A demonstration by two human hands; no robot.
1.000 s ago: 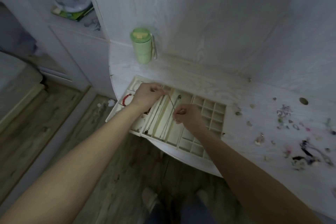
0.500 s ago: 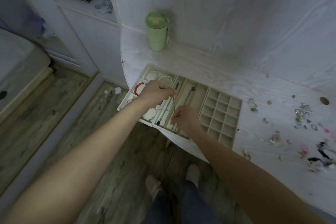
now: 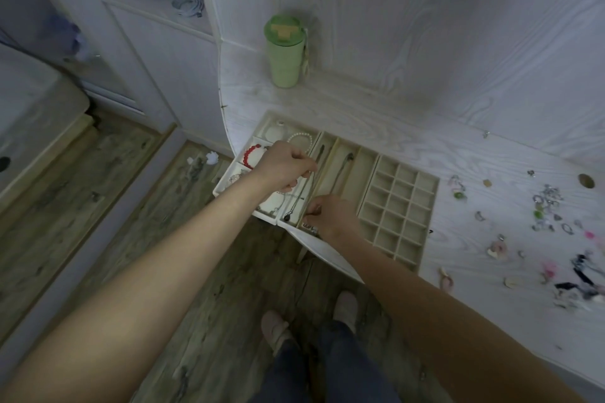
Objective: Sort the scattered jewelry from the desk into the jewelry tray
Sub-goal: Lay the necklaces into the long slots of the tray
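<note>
Here, you are standing at the curved edge of a white wood-grain tabletop [image 3: 376,114], and both of your hands are working over the cream, felt-lined jewelry tray [image 3: 429,206] that is sitting at its near left corner; your left hand [image 3: 284,167] is hovering above the left part of the tray with its fingers curled in, its grip pinching the upper end of a thin silver chain necklace [image 3: 302,188]; your right hand [image 3: 330,213] is lying at the tray's near edge, its grip pressed together around the lower end of what looks like the same chain, though the fingertips are too small to read clearly; the chain is running between your hands over the long narrow compartments in the tray's middle; a second thin dark chain [image 3: 343,167] is lying in the neighbouring long slot; in the square compartments on the left, a red beaded bracelet [image 3: 250,154] and a white pearl bracelet [image 3: 302,137] are resting; the grid of small square cells [image 3: 397,203] on the tray's right side is sitting beside your right wrist; the scattered small rings, earrings and charms [image 3: 546,206] are lying well apart from the tray on the right of the tabletop; a pale green lidded tumbler [image 3: 284,51] is standing upright near the back wall, behind the tray.
</note>
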